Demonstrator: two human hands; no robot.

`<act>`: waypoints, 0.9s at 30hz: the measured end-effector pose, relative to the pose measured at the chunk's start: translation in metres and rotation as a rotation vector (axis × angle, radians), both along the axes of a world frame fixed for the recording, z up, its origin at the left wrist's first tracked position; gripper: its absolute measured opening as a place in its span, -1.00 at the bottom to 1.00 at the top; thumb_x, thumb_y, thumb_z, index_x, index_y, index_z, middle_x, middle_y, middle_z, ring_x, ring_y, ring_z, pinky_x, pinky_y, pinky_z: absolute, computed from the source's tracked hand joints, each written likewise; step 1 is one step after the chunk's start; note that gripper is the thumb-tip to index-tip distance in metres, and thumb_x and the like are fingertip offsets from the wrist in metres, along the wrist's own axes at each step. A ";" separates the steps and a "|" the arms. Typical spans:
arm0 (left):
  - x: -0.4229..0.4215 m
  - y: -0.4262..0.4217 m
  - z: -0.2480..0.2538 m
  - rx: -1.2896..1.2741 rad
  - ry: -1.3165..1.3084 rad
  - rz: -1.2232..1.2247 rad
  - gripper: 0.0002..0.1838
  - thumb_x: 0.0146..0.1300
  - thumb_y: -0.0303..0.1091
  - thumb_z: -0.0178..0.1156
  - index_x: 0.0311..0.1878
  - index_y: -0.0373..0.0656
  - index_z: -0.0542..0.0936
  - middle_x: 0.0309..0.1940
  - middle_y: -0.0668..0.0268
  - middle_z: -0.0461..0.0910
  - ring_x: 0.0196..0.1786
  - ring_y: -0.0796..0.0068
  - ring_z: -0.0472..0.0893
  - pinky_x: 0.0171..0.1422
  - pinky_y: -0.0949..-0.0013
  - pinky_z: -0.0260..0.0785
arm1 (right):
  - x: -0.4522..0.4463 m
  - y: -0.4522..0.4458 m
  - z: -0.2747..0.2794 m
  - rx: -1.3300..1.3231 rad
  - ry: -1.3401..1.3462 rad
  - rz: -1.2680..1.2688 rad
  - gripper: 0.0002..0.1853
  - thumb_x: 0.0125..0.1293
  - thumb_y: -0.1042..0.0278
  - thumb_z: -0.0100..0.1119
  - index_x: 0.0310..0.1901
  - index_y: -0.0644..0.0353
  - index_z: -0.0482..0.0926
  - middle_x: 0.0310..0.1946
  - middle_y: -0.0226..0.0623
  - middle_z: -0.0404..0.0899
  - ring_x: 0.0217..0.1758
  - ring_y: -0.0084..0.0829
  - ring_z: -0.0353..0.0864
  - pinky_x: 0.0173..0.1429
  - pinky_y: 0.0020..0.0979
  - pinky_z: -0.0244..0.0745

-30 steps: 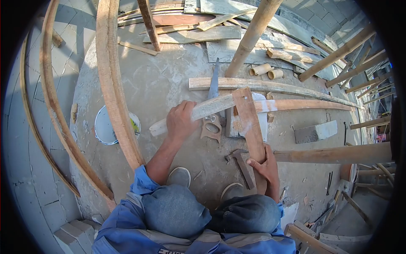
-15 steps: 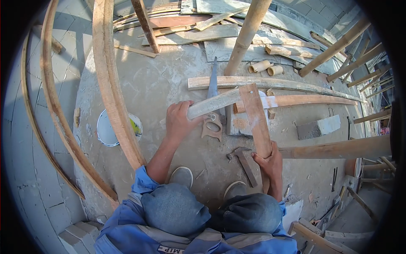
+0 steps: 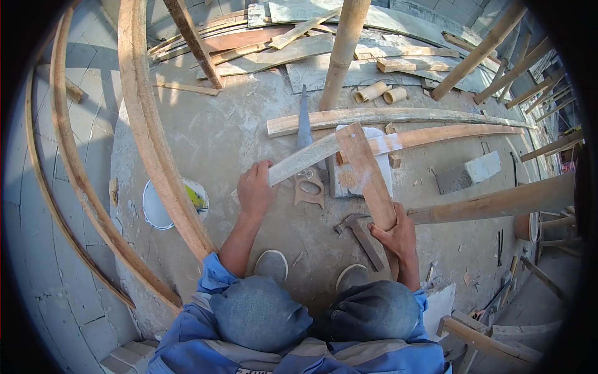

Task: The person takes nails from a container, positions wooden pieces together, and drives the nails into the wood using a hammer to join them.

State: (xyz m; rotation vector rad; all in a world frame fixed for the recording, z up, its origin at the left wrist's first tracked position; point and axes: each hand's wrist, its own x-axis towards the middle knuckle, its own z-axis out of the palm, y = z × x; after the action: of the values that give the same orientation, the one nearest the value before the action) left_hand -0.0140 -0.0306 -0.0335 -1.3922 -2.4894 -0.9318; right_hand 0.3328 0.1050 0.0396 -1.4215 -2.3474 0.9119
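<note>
My left hand [image 3: 255, 192] is closed around the lower left end of a pale grey wooden strip [image 3: 304, 160]. My right hand [image 3: 397, 237] grips the near end of a brown wooden board [image 3: 366, 174]. The board and strip meet at their far ends in an angled corner, where a small nail head shows on the board. Under the strip lies a handsaw [image 3: 309, 189], blade pointing away. A claw hammer [image 3: 362, 240] rests on the floor just left of my right hand. Beneath the corner stands a pale block [image 3: 346, 186].
Long timbers [image 3: 152, 134] curve along the left, past a white bucket [image 3: 157, 206]. Bamboo poles [image 3: 342, 56] rise ahead and right. A plank pile [image 3: 299, 53] lies at the back. Bamboo offcuts [image 3: 372, 92] and a concrete block [image 3: 470, 172] sit on the floor.
The view has shifted a little. Both joined pieces have moved slightly left, and my left hand has come a little nearer to me. Each hand keeps its hold.
</note>
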 end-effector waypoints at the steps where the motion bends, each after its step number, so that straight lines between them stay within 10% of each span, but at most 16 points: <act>1: -0.002 -0.001 -0.002 -0.002 0.006 0.002 -0.61 0.07 -0.36 0.51 -0.03 -0.12 0.62 -0.16 0.16 0.71 -0.15 0.00 0.72 -0.06 -0.01 0.53 | 0.000 0.000 -0.001 0.001 0.006 0.006 -0.18 -0.08 0.01 0.61 0.19 0.29 0.55 -0.26 0.22 0.73 -0.15 0.13 0.80 -0.04 -0.06 0.65; 27: -0.006 -0.006 -0.009 0.003 -0.151 -0.026 -0.69 0.08 -0.49 0.39 -0.08 -0.12 0.61 -0.19 0.10 0.70 -0.09 -0.09 0.71 -0.02 -0.03 0.54 | -0.002 -0.008 -0.004 0.093 -0.027 0.030 -0.25 -0.07 0.00 0.61 0.11 0.29 0.56 -0.28 0.19 0.72 -0.17 0.18 0.77 -0.08 -0.03 0.64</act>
State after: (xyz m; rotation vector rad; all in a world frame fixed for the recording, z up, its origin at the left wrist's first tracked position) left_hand -0.0202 -0.0368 -0.0421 -1.4066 -2.5813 -1.0830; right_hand 0.3303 0.0966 0.0354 -1.3743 -2.4031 0.7844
